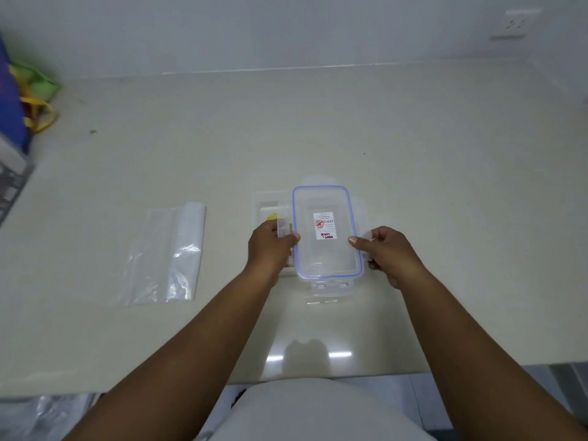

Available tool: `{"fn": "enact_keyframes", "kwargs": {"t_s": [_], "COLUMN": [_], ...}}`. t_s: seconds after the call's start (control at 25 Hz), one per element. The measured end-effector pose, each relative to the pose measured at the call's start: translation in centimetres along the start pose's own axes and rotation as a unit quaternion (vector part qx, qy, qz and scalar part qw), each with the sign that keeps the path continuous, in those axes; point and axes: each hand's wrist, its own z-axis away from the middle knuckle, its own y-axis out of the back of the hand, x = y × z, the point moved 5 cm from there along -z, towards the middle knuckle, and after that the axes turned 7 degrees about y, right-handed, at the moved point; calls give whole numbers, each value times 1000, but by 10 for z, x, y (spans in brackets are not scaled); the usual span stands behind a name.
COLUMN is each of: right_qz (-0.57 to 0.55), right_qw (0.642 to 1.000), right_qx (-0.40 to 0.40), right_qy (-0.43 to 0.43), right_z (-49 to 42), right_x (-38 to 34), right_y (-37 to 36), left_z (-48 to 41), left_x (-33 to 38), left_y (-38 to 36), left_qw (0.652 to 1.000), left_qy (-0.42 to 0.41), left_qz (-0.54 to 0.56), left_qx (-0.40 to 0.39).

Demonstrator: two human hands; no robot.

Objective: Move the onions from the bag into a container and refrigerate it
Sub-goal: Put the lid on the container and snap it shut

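Observation:
A clear plastic lid (326,232) with a blue seal, a white label and open side flaps is held over the counter by both hands. My left hand (270,246) grips its left flap, my right hand (389,249) its right flap. Just to the left, partly under the lid and my left hand, sits the clear container (267,202); something yellow-green shows inside it, too hidden to name. A flat, clear plastic bag (165,256) lies on the counter to the left. No onions are plainly visible.
The pale counter (318,128) runs back to a white wall with a socket (518,25). A blue and green bag with yellow handles (25,97) stands at the far left. The counter's front edge is near my body.

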Motion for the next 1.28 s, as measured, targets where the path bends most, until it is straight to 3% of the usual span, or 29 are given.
{"fn": "enact_keyframes", "kwargs": {"t_s": [0.28,0.64,0.76,0.88,1.04,1.16,1.28], "right_qz": [137,195,242,348,387,375,324], "right_qw": [989,980,968,930,917,922,943], "right_qx": [-4,0,9,22,-37,-84,-77], "right_qy": [53,44,62,117,86,32,3], "right_z": [-12,-14,-12,-11,-20,-27,-35], "right_x": [-39,-28,-32,-46,-66,-79,-79], "right_y": [-81,-95,-95,-97,-107,-114,-116], "left_z": [-27,-44,-42,-42,-49,-56,-64], "left_x": [-3,-15,-9,3,19,27,24], "left_y": [66,69,70,67,59,58,63], "left_qw": [994,991,973,942,925,944,958], "left_qy": [14,36,-16,-63,-5,38,95], "left_qz": [-76,-119,-208,-307,-375,-327,-269], "left_qx": [78,51,100,117,57,38,17]}}
